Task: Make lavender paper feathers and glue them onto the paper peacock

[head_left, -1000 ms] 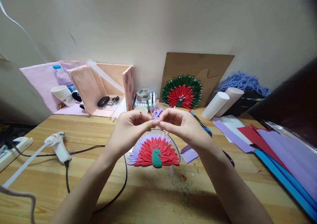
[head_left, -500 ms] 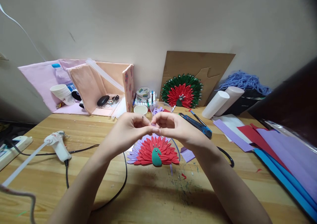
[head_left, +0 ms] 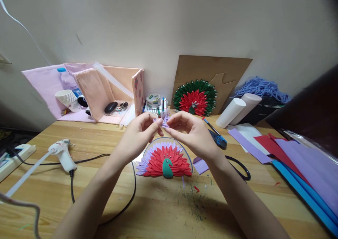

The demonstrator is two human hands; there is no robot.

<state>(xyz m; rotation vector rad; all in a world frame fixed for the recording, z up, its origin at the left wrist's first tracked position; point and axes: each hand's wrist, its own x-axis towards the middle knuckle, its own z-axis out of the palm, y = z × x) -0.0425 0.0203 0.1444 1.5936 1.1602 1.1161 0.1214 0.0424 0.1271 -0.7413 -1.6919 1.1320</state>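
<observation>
Above the table, my left hand (head_left: 144, 130) pinches a small purple paper piece (head_left: 164, 125) between thumb and fingers. My right hand (head_left: 188, 131) has thumb and forefinger closed round the other end of that piece. Below both hands lies a peacock craft (head_left: 166, 161) with a green body, red petals and an outer row of purple petals on its left and top. A ring of clear backing shows at its upper right. Behind the fingertips, a bowl of purple pieces is mostly hidden.
A white glue gun (head_left: 62, 154) with a black cord lies left. Scissors (head_left: 241, 168) and a blue cutter (head_left: 219, 139) are beside my right arm. Coloured sheets (head_left: 306, 168) pile up right. A finished green-and-red peacock (head_left: 195, 98) leans on cardboard (head_left: 211, 66) at the back.
My hands have risen slightly and their fingertips have drawn apart, showing more of the purple piece. More of the peacock's upper edge is now visible.
</observation>
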